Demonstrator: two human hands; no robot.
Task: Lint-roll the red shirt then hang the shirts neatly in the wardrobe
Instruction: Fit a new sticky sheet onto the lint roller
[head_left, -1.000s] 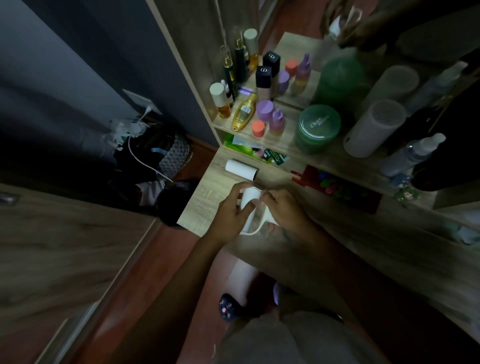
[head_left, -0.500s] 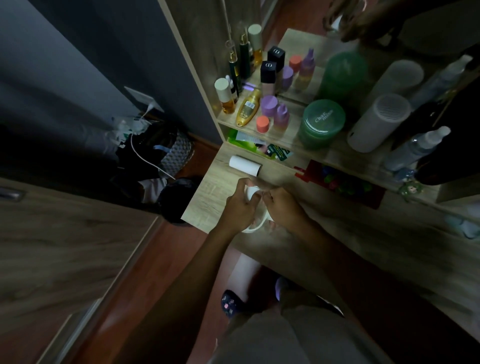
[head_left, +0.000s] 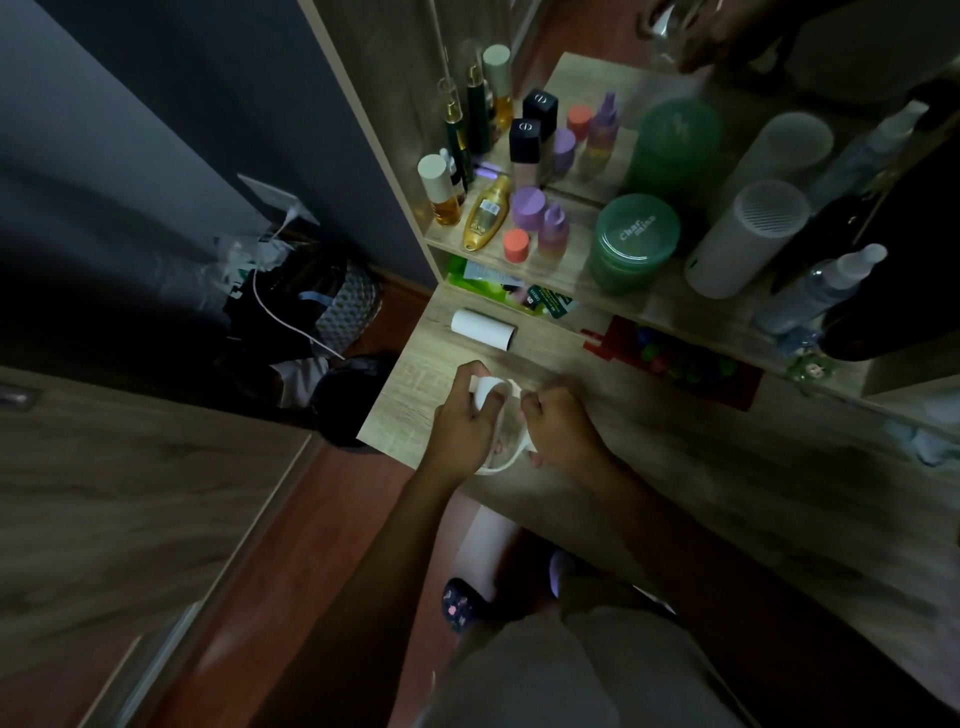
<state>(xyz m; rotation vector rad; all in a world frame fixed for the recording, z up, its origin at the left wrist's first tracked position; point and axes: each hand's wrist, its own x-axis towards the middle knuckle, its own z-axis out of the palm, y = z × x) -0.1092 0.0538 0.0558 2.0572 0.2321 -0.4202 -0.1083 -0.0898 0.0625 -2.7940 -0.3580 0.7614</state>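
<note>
The left hand (head_left: 462, 415) is curled round the drum of a white lint roller with a looped plastic handle (head_left: 488, 387). It holds the roller just above the pale wood-grain desk (head_left: 405, 410), near the desk's left front corner. The right hand (head_left: 563, 426), fingers bent, pinches the roller at its drum end, and the handle loops down between both hands. A spare white paper roll (head_left: 483, 328) lies towards the desk's back left edge, apart from the hands.

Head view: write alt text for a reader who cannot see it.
The left hand and right hand hold a white lint roller over a wooden desk. A loose white roll lies on the desk beyond them, below a shelf crowded with bottles and a green jar.
</note>
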